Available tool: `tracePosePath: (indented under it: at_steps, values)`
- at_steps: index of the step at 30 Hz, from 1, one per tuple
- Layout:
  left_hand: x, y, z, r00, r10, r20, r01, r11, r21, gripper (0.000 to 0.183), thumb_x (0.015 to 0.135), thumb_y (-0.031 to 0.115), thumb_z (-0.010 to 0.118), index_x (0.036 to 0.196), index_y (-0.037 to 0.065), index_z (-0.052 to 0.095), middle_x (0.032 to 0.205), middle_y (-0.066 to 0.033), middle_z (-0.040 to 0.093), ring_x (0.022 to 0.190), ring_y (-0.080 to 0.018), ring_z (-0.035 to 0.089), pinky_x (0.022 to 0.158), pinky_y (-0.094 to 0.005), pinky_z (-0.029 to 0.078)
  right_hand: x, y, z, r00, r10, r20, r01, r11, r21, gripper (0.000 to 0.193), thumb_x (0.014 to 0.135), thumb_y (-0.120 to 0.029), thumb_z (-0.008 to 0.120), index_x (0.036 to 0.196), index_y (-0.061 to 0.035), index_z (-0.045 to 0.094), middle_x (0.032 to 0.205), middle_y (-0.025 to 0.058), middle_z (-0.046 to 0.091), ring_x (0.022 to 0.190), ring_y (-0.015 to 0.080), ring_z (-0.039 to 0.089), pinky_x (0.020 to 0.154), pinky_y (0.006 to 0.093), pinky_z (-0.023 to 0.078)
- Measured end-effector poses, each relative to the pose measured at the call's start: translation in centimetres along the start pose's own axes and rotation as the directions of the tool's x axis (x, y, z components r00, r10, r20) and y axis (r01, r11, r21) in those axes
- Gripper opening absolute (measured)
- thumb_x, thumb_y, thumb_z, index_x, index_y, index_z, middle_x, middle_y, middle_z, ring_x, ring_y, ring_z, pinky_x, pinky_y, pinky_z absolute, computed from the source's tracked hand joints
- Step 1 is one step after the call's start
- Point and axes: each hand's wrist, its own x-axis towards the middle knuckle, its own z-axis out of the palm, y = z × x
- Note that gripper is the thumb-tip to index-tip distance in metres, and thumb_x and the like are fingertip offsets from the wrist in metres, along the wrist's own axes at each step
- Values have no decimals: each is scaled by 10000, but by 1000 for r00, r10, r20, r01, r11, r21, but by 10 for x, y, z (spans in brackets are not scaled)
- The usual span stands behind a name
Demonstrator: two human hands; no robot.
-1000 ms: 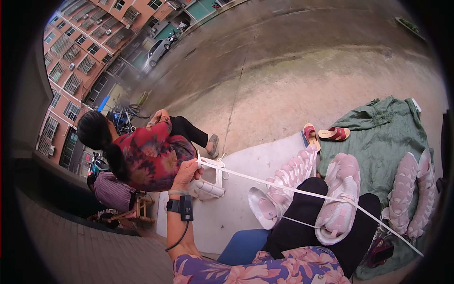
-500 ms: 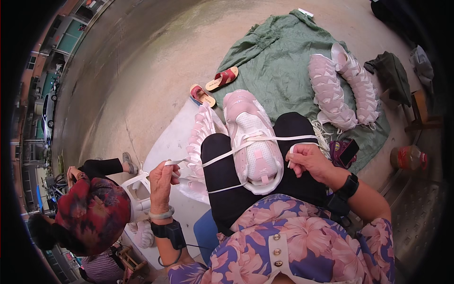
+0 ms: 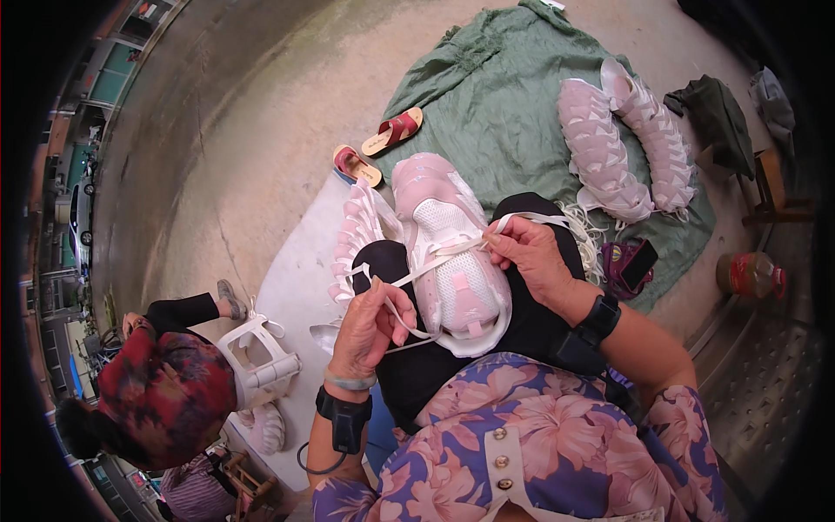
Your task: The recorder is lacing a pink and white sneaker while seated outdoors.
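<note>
A pink-and-white shoe upper (image 3: 474,291) rests across my lap, toe end pointing away, at the near end of a stack of similar uppers. A flat white shoelace (image 3: 448,250) runs across its throat. At the right edge of the upper, my right hand (image 3: 532,258) pinches the lace, and its loose end trails over my right knee. To the left of the upper, my left hand (image 3: 370,328) is closed on the other end of the lace, with a loop hanging by its fingers. More pink uppers (image 3: 352,235) stand beside my left knee.
Two curved stacks of pink uppers (image 3: 600,157) lie on a green cloth (image 3: 496,96). White laces (image 3: 581,228) and a phone (image 3: 639,265) are right of my knee, a bottle (image 3: 746,274) farther right. Red sandals (image 3: 393,132) lie ahead. A person (image 3: 170,387) sits left by a white chair (image 3: 265,370).
My left hand has come in rightward and nearer to the upper. My right hand has moved up and left to the upper's edge, where it now pinches the lace. The view has shifted slightly.
</note>
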Motion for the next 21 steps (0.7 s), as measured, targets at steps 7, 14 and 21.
tracePosePath:
  at_steps: [7,14,21]
  values:
    - [3,-5,5,999,35,39,-37,997,70,232,879,207,570,958,-9,596,766,-91,620,526,-109,542,501,-215,455,-1,6,3,998,-66,-16,66,998,0,118,871,-130,581,936,-37,613,769,-7,593,649,41,511,584,177,418]
    - [2,-2,12,998,30,-52,-27,998,63,338,944,288,431,1005,-16,567,739,-116,600,537,-138,561,490,-234,479,1,10,6,819,-558,133,505,591,-629,96,774,-49,602,849,7,581,746,106,575,646,234,565,586,322,447]
    - [4,-14,10,976,185,-110,-183,983,31,133,854,81,579,958,8,538,781,-90,600,594,-133,581,549,-238,494,3,-8,6,728,-616,301,591,341,-731,71,721,-40,580,768,-24,529,704,126,520,667,291,551,591,376,431]
